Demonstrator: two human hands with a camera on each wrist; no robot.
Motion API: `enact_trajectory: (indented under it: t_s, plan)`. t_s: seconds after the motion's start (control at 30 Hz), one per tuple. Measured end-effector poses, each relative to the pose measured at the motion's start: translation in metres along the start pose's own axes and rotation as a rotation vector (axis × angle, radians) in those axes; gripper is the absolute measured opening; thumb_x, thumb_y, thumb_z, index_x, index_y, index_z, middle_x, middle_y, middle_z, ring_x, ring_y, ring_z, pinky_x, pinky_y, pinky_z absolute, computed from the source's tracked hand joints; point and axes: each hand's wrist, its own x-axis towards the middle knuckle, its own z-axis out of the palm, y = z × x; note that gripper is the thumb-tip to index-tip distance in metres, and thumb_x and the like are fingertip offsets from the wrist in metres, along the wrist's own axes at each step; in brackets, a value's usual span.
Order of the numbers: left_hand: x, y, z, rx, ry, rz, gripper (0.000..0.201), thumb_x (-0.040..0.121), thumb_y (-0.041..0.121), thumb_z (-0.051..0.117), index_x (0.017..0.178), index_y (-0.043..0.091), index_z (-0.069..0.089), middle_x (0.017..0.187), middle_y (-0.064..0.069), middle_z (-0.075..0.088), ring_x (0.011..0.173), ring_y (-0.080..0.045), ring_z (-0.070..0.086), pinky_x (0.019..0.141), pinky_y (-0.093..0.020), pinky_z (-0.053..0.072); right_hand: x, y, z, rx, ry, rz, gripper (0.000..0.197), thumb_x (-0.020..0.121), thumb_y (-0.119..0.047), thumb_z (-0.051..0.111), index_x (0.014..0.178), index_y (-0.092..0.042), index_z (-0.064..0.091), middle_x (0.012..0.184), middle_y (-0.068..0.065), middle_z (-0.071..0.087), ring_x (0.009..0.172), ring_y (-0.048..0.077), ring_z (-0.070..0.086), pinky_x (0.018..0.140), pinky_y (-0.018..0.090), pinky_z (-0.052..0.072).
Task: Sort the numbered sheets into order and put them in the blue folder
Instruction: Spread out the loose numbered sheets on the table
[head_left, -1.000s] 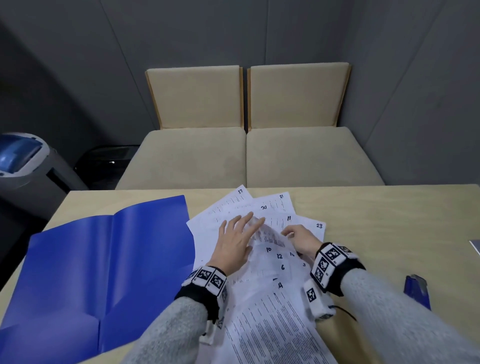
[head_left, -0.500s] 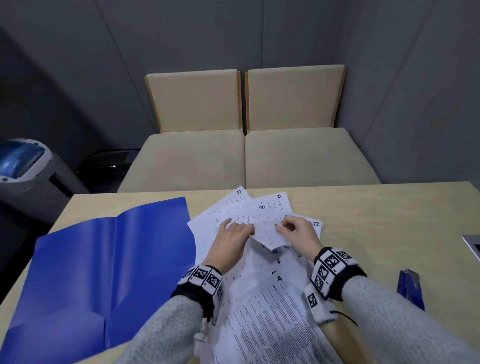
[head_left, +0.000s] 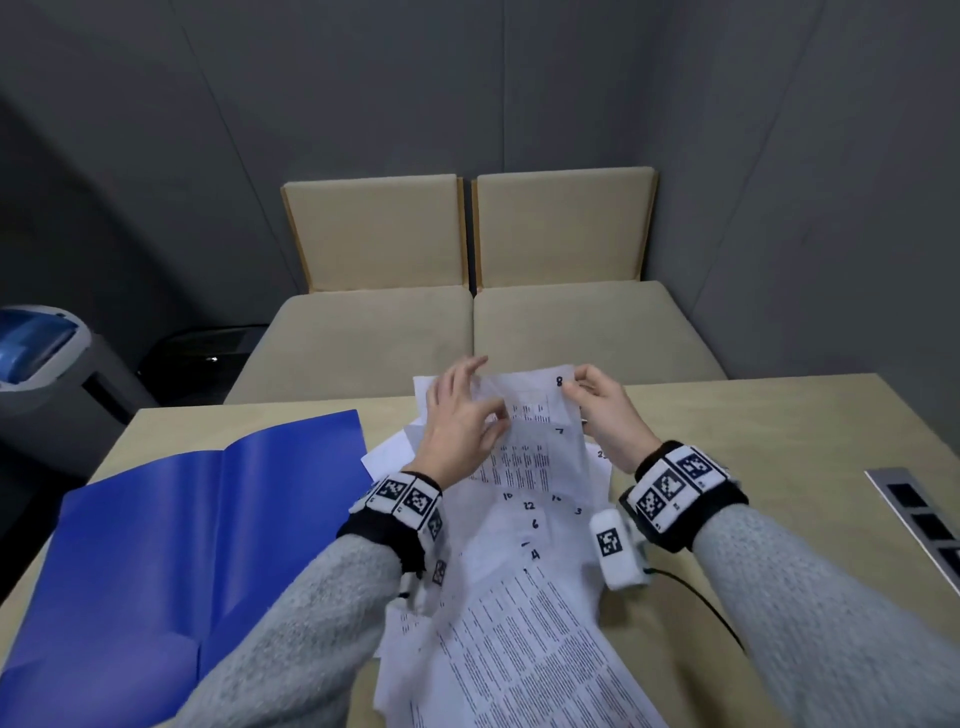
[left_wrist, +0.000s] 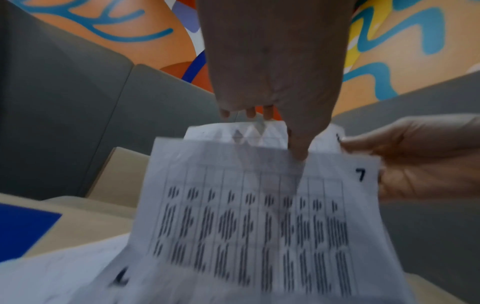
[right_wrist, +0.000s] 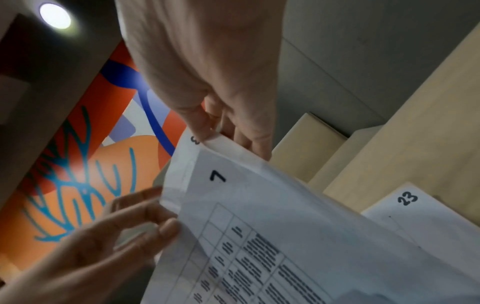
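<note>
The blue folder (head_left: 182, 545) lies open on the left of the table. Beside it, a loose pile of numbered sheets (head_left: 519, 623) spreads toward me. Both hands are raised over the pile's far end. My right hand (head_left: 602, 410) pinches the top right corner of sheet 8 (head_left: 540, 387), and sheet 7 (head_left: 540, 452) hangs just in front of it. My left hand (head_left: 457, 431) holds the left side of these sheets, thumb on the paper and fingers behind. Sheet 7 (left_wrist: 259, 205) looks blurred in the left wrist view. Sheet 23 (right_wrist: 415, 216) lies on the table below my right hand (right_wrist: 207, 61).
The wooden table (head_left: 779, 441) has a grey device (head_left: 924, 519) at its right edge. A black cable (head_left: 696, 597) runs under my right wrist. Beige sofa seats (head_left: 467, 332) stand beyond the far edge, and a grey bin with a blue lid (head_left: 36, 353) at the left.
My left hand lay flat on the pile a second ago. Both hands have since taken sheets 7 and 8 and lifted them up and away from the pile.
</note>
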Motion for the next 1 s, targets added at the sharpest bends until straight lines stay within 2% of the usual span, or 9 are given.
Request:
enact_trajectory:
  t_s: [0.07,0.17,0.33,0.43,0.53,0.6,0.73,0.83,1.0]
  plan:
    - [0.012,0.008,-0.011,-0.010,-0.058,0.000,0.011,0.087,0.031,0.064,0.081,0.023,0.067,0.155,-0.006,0.019,0.145,-0.029,0.009,0.116,-0.056,0.002,0.003,0.001,-0.001,0.027,-0.036,0.092,0.017,0.098,-0.015,0.047,0.083,-0.020,0.054,0.087,0.003,0.061,0.076,0.019,0.058,0.064,0.029,0.045]
    - [0.021,0.011,-0.014,0.047,-0.203,0.030,0.014,0.091,0.033,0.058,0.087,0.022,0.065,0.156,-0.003,0.018,0.146,-0.023,0.012,0.114,-0.059,-0.009,0.007,0.007,-0.002,0.060,-0.034,0.172,0.018,0.097,-0.015,0.046,0.081,-0.020,0.052,0.076,0.001,0.060,0.065,0.016,0.054,0.059,0.027,0.039]
    - [0.011,0.000,0.013,0.149,-0.418,0.028,0.036,0.087,0.045,0.059,0.119,0.029,0.052,0.156,-0.007,0.010,0.145,-0.024,0.012,0.113,-0.059,-0.008,0.017,0.028,-0.006,0.010,0.022,0.231,0.016,0.093,-0.014,0.050,0.079,-0.022,0.052,0.075,0.004,0.054,0.063,0.018,0.046,0.054,0.025,0.029]
    - [0.008,-0.003,0.033,0.278,-0.411,0.041,0.042,0.087,0.035,0.062,0.126,0.031,0.049,0.158,-0.009,0.002,0.145,-0.029,0.006,0.116,-0.057,-0.001,0.021,0.040,-0.007,-0.085,0.094,0.194,0.009,0.093,-0.014,0.048,0.088,-0.019,0.053,0.077,0.004,0.054,0.066,0.019,0.045,0.053,0.024,0.029]
    - [0.013,-0.002,0.053,0.299,-0.300,0.020,0.044,0.087,0.026,0.061,0.129,0.027,0.048,0.159,-0.012,-0.003,0.146,-0.032,-0.001,0.117,-0.055,0.001,0.030,0.050,-0.015,-0.143,0.200,0.126,0.009,0.095,-0.014,0.045,0.096,-0.016,0.053,0.096,0.007,0.062,0.081,0.020,0.056,0.066,0.026,0.043]
    - [0.017,-0.001,0.067,0.282,-0.293,0.024,0.050,0.086,0.023,0.062,0.133,0.027,0.044,0.159,-0.012,-0.003,0.146,-0.033,-0.003,0.117,-0.056,0.001,0.039,0.061,-0.022,-0.175,0.213,0.148,0.008,0.095,-0.014,0.045,0.095,-0.018,0.051,0.107,0.014,0.063,0.091,0.027,0.060,0.079,0.036,0.047]
    - [0.029,-0.001,0.095,0.241,-0.344,0.031,0.056,0.088,0.025,0.059,0.139,0.029,0.037,0.148,-0.011,0.025,0.140,-0.031,0.016,0.115,-0.053,0.008,0.057,0.086,-0.033,-0.293,0.235,0.203,0.011,0.095,-0.016,0.045,0.105,-0.017,0.049,0.111,0.012,0.062,0.101,0.029,0.060,0.094,0.042,0.048]
    - [0.040,-0.001,0.115,0.204,-0.438,-0.032,0.056,0.089,0.031,0.056,0.140,0.026,0.034,0.135,-0.008,0.034,0.129,-0.027,0.031,0.113,-0.051,0.015,0.063,0.096,-0.037,-0.392,0.240,0.225,0.018,0.096,-0.016,0.042,0.112,-0.010,0.047,0.100,0.007,0.055,0.091,0.021,0.052,0.083,0.031,0.040]
    - [0.048,-0.019,0.140,0.143,-0.520,-0.213,0.062,0.086,0.035,0.055,0.139,0.018,0.029,0.138,-0.008,0.034,0.128,-0.028,0.036,0.113,-0.055,0.015,0.068,0.117,-0.040,-0.481,0.274,0.221,0.008,0.096,-0.014,0.040,0.090,-0.009,0.039,0.071,0.007,0.042,0.065,0.019,0.040,0.059,0.030,0.030]
